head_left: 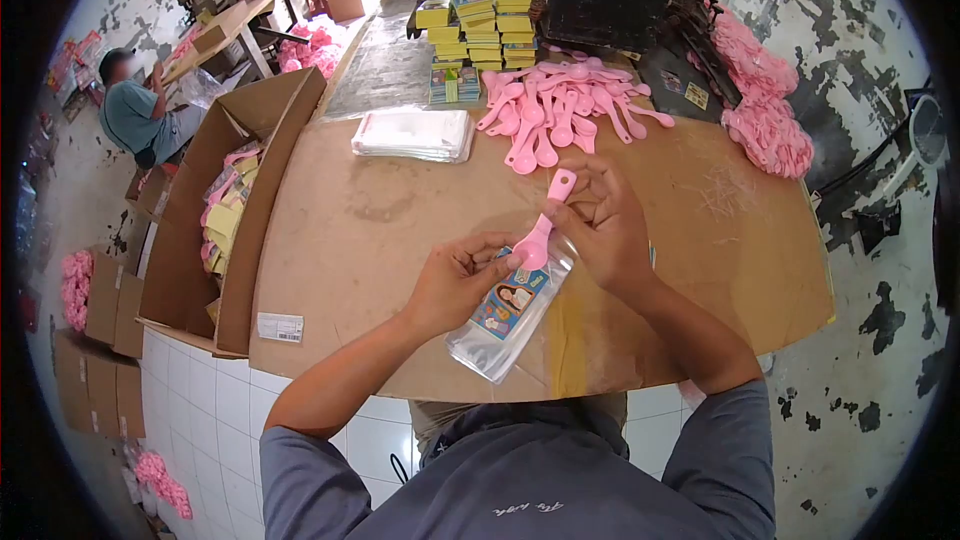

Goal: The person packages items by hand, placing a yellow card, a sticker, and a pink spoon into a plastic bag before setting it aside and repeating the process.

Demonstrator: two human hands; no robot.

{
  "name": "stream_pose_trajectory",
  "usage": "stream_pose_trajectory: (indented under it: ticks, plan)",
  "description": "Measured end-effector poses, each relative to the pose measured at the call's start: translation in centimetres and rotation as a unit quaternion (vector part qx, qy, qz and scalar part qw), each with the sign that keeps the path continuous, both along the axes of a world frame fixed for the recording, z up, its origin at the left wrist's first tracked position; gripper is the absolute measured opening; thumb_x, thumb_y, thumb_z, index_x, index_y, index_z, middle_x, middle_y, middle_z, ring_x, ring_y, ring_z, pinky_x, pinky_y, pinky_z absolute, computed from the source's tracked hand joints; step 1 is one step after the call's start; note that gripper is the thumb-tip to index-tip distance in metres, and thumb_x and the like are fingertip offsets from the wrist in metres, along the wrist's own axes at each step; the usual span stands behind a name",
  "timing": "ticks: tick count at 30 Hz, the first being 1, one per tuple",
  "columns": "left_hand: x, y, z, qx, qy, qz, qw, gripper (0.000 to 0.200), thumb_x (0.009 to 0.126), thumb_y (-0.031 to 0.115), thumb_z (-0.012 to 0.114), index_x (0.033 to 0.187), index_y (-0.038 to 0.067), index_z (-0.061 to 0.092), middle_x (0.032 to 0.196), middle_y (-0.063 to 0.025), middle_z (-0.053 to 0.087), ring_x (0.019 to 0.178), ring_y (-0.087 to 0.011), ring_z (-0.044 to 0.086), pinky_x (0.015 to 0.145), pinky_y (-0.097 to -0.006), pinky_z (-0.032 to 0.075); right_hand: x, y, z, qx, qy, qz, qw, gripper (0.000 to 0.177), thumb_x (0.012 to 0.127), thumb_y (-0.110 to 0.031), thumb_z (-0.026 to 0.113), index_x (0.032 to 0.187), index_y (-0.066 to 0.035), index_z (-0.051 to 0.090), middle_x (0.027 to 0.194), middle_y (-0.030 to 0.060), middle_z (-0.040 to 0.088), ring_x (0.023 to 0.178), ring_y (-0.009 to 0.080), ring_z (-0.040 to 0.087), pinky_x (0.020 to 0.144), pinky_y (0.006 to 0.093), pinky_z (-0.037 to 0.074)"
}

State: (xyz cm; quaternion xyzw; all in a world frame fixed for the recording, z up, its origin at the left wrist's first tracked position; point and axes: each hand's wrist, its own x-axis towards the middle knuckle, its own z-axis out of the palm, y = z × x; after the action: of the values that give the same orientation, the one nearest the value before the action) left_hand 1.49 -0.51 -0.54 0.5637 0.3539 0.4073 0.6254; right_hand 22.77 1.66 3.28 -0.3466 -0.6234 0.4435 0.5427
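Over the cardboard-topped table I hold a pink plastic measuring spoon (541, 240), its holed handle end pointing up and away. My right hand (605, 230) pinches the handle between thumb and fingers. At the bowl end, my left hand (462, 280) is closed, with its thumb against the bowl's edge. Just below the bowl is a blue printed card (513, 305) with a picture of a person on it. Clear plastic bags (490, 358) lie under and around the card, tilted toward the table's front edge.
Loose pink spoons (560, 105) are heaped at the back, beside stacked yellow-edged cards (475, 20). A pile of clear bags (413, 135) lies left of them. An open carton (265, 230) stands along the table's left side. Farther left sits another person (140, 110).
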Motion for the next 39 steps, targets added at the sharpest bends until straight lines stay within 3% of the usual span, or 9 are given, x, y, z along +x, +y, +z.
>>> stream_pose_trajectory:
  ticks: [4,9,13,16,19,20,25,31,39]
  plan:
    - [-0.4,0.0,1.3,-0.020,0.017,0.007,1.000,0.028,0.103,0.015,0.065,0.124,-0.003,0.065,0.106,-0.0048,0.075,0.082,-0.0034,0.065,0.069,-0.0205,0.052,1.7,-0.7,-0.2,0.094,-0.252,0.034,0.963,0.027,0.103,-0.011,0.059,0.128,-0.001,0.055,0.108,0.0074,0.064,0.093,0.0155,0.065,0.082,0.0313,0.054]
    - [-0.6,0.5,0.0,-0.041,-0.062,-0.029,0.997,0.029,0.103,0.016,0.064,0.129,0.002,0.062,0.101,-0.0073,0.075,0.088,-0.0105,0.070,0.076,-0.0245,0.055,1.6,-0.2,1.9,0.008,-0.115,0.100,0.988,0.018,0.100,-0.013,0.061,0.112,-0.002,0.068,0.118,0.0122,0.065,0.114,0.0217,0.062,0.101,0.0369,0.047]
    - [-0.8,0.4,0.3,-0.036,-0.071,-0.069,0.994,0.036,0.103,0.016,0.065,0.134,0.001,0.058,0.112,-0.0076,0.073,0.100,-0.0103,0.067,0.085,-0.0268,0.054,2.0,0.2,3.9,0.256,-0.298,0.144,0.908,0.013,0.092,-0.012,0.070,0.103,-0.006,0.073,0.120,0.0121,0.067,0.118,0.0272,0.062,0.105,0.0377,0.045]
    - [-0.4,0.1,0.7,0.047,-0.086,-0.028,0.995,0.042,0.100,0.014,0.066,0.139,0.001,0.054,0.127,-0.0099,0.067,0.118,-0.0134,0.061,0.101,-0.0312,0.048,2.0,-0.2,6.9,0.269,-0.200,0.183,0.924,0.009,0.089,-0.012,0.074,0.097,-0.009,0.074,0.114,0.0078,0.069,0.113,0.0280,0.062,0.100,0.0417,0.048]
    - [-0.6,0.1,1.0,0.165,-0.044,-0.008,0.985,0.045,0.097,0.008,0.066,0.140,0.002,0.054,0.139,-0.0123,0.061,0.134,-0.0180,0.053,0.114,-0.0351,0.040,1.9,-1.4,9.1,0.337,-0.417,0.090,0.839,0.012,0.084,-0.005,0.077,0.096,-0.006,0.074,0.107,0.0083,0.072,0.100,0.0234,0.068,0.086,0.0371,0.053]
    - [-0.9,0.2,1.2,0.205,-0.020,-0.012,0.979,0.046,0.096,0.006,0.065,0.140,0.002,0.054,0.142,-0.0128,0.058,0.137,-0.0193,0.051,0.117,-0.0360,0.037,1.8,-1.6,9.0,0.304,-0.396,0.077,0.863,0.010,0.086,-0.006,0.076,0.096,-0.005,0.073,0.102,0.0084,0.071,0.094,0.0231,0.068,0.081,0.0373,0.052]
    - [-0.7,-1.4,3.1,0.260,0.041,-0.023,0.964,0.043,0.095,0.003,0.063,0.138,0.001,0.057,0.132,-0.0104,0.066,0.127,-0.0195,0.060,0.110,-0.0351,0.044,1.1,-2.5,9.4,0.187,-0.368,0.050,0.910,0.013,0.090,-0.011,0.074,0.099,-0.002,0.071,0.087,0.0109,0.068,0.074,0.0228,0.066,0.067,0.0332,0.052]
    - [-0.6,-1.3,2.3,0.151,0.019,-0.011,0.988,0.030,0.105,0.008,0.058,0.133,-0.003,0.060,0.128,-0.0142,0.069,0.111,-0.0159,0.067,0.096,-0.0304,0.053,0.6,-2.2,8.0,0.199,-0.325,0.047,0.923,0.014,0.090,-0.009,0.073,0.102,-0.002,0.070,0.089,0.0110,0.069,0.073,0.0234,0.067,0.068,0.0343,0.053]
    - [-0.7,-1.0,2.3,0.113,-0.015,0.032,0.993,0.031,0.103,0.001,0.058,0.133,-0.005,0.059,0.118,-0.0120,0.072,0.107,-0.0146,0.068,0.091,-0.0280,0.056,-0.4,-1.3,6.4,0.374,-0.329,-0.060,0.865,0.019,0.085,-0.008,0.074,0.103,-0.008,0.069,0.114,0.0095,0.063,0.103,0.0283,0.063,0.085,0.0394,0.049]
